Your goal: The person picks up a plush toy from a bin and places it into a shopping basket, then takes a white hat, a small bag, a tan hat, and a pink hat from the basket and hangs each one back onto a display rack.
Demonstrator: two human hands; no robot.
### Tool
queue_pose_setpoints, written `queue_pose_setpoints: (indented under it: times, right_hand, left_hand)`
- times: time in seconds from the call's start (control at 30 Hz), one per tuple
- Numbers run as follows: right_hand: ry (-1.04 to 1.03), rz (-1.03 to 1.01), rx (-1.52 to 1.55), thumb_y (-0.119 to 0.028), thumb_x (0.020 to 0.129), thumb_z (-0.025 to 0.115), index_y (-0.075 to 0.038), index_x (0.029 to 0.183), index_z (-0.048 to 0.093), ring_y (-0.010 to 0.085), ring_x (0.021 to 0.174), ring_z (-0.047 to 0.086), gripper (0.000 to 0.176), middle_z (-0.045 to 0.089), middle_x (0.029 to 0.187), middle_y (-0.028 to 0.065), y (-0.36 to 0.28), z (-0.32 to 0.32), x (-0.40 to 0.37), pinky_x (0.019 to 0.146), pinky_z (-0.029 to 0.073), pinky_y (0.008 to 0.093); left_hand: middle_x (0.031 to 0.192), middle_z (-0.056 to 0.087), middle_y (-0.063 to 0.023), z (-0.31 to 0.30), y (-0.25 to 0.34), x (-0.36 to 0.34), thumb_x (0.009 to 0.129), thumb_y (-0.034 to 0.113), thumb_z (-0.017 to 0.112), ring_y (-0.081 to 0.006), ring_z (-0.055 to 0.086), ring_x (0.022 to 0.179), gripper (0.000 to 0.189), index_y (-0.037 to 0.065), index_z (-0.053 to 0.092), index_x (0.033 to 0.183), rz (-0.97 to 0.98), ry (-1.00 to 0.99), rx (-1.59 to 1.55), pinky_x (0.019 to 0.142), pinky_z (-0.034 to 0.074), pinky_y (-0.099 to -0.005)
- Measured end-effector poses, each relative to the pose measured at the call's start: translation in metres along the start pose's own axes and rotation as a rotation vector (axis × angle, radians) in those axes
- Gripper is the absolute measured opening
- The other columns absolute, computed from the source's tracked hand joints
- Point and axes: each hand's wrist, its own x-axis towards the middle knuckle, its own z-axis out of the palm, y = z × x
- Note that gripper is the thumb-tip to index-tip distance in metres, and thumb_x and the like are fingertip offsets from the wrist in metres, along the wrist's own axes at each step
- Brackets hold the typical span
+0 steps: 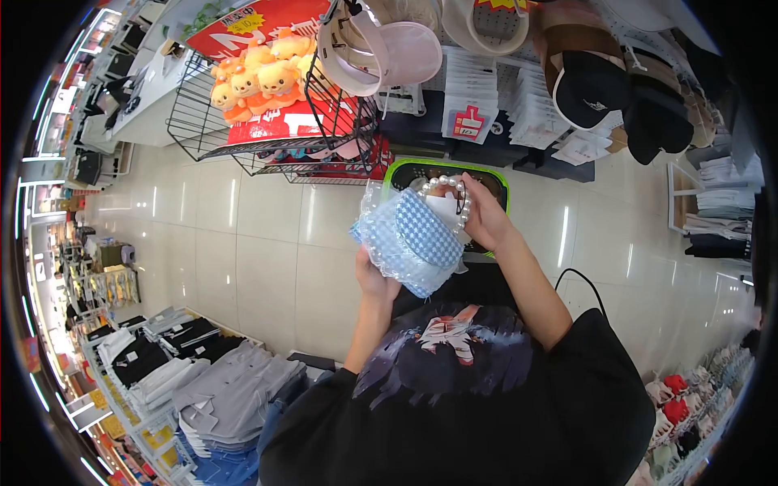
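Observation:
A small blue-and-white houndstooth handbag with a frilly lace edge is held up in front of my chest. My left hand grips it from its lower left side; most of the fingers are hidden behind it. The bag's white pearl handle loops at the upper right, and my right hand has its fingers closed on it. A white tag shows inside the loop. Behind and partly covered by the bag is a black shopping basket with a bright green rim.
Ahead on the left stands a black wire rack with orange plush toys. Caps and packaged goods hang ahead on the right. Folded shirts lie on a table at lower left. Tiled floor runs between the displays.

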Motion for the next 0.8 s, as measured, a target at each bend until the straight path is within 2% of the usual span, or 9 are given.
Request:
queue_pose_setpoints:
  times: [0.2,0.23,0.3,0.37,0.43,0.5,0.57,0.7,0.8]
  right_hand:
    - [0.074,-0.266,-0.705,-0.017,0.092,0.056,0.003,0.087,0.064,0.0165,0.105,0.054,0.022,0.056,0.121,0.0055,-0.012,0.028,0.052,0.093,0.039,0.0291]
    - [0.087,-0.271,-0.702,-0.017,0.092,0.056,0.003,0.087,0.064,0.0165,0.105,0.054,0.022,0.056,0.121,0.0055,-0.011,0.027,0.065,0.093,0.039,0.0291]
    - [0.163,-0.574,-1.297,-0.019,0.092,0.058,0.002,0.084,0.063,0.0142,0.105,0.053,0.023,0.057,0.118,0.0062,-0.001,0.020,0.093,0.094,0.039,0.0294]
    - [0.206,-0.671,-1.340,-0.023,0.092,0.058,0.000,0.085,0.062,0.0116,0.089,0.058,0.024,0.062,0.103,0.0066,0.004,0.033,0.117,0.082,0.045,0.0273]
    - [0.266,-0.147,-1.064,-0.028,0.089,0.062,0.001,0.090,0.062,0.0196,0.073,0.061,0.029,0.066,0.083,0.0110,0.004,0.053,0.132,0.069,0.048,0.0302]
    - [0.240,-0.252,-1.155,-0.029,0.089,0.061,0.001,0.089,0.060,0.0237,0.063,0.059,0.031,0.063,0.073,0.0129,0.018,0.053,0.154,0.063,0.047,0.0351]
    - [0.204,-0.248,-1.359,-0.029,0.089,0.061,0.001,0.090,0.060,0.0285,0.068,0.060,0.030,0.063,0.075,0.0153,0.019,0.065,0.169,0.065,0.046,0.0362]
    - [0.135,-0.118,-1.543,-0.030,0.088,0.059,0.000,0.091,0.062,0.0347,0.077,0.062,0.029,0.064,0.080,0.0180,0.025,0.093,0.209,0.070,0.047,0.0395]
    - [0.115,-0.209,-1.761,-0.029,0.087,0.060,-0.002,0.092,0.063,0.0363,0.079,0.062,0.027,0.065,0.084,0.0185,0.044,0.072,0.238,0.071,0.047,0.0436]
  left_hand:
    - [0.134,0.050,-0.0165,-0.032,0.030,0.056,0.075,0.045,0.066,-0.0324,0.048,0.123,0.080,-0.001,0.040,0.135,-0.113,-0.127,-0.001,0.106,0.036,-0.0465]
    - [0.134,0.050,-0.0163,-0.035,0.038,0.068,0.075,0.044,0.066,-0.0322,0.048,0.122,0.079,-0.001,0.040,0.135,-0.130,-0.123,-0.015,0.106,0.036,-0.0464]
    - [0.135,0.049,-0.0163,-0.069,0.045,0.098,0.077,0.046,0.064,-0.0317,0.047,0.124,0.078,-0.002,0.041,0.135,-0.169,-0.127,0.052,0.107,0.035,-0.0462]
    - [0.136,0.048,-0.0163,-0.090,0.067,0.130,0.078,0.047,0.061,-0.0313,0.046,0.125,0.077,-0.002,0.041,0.135,-0.200,-0.152,0.119,0.108,0.034,-0.0460]
    - [0.137,0.046,-0.0164,-0.086,0.095,0.158,0.082,0.053,0.054,-0.0303,0.043,0.128,0.078,-0.002,0.040,0.135,-0.307,-0.220,0.026,0.110,0.030,-0.0450]
    - [0.138,0.045,-0.0166,-0.085,0.126,0.192,0.086,0.056,0.047,-0.0288,0.039,0.131,0.077,-0.003,0.040,0.136,-0.356,-0.390,0.009,0.110,0.028,-0.0426]
    - [0.135,0.048,-0.0152,-0.107,0.146,0.230,0.090,0.052,0.044,-0.0261,0.041,0.130,0.071,-0.003,0.042,0.135,-0.436,-0.477,0.450,0.109,0.029,-0.0384]
    - [0.115,0.062,-0.0153,-0.094,0.165,0.271,0.089,0.020,0.060,-0.0244,0.057,0.111,0.043,0.000,0.052,0.126,-0.132,-0.686,1.275,0.098,0.040,-0.0350]
    - [0.106,0.063,-0.0194,-0.088,0.149,0.301,0.083,0.009,0.063,-0.0303,0.060,0.104,0.034,-0.002,0.057,0.114,-0.018,-0.889,1.335,0.092,0.044,-0.0373]
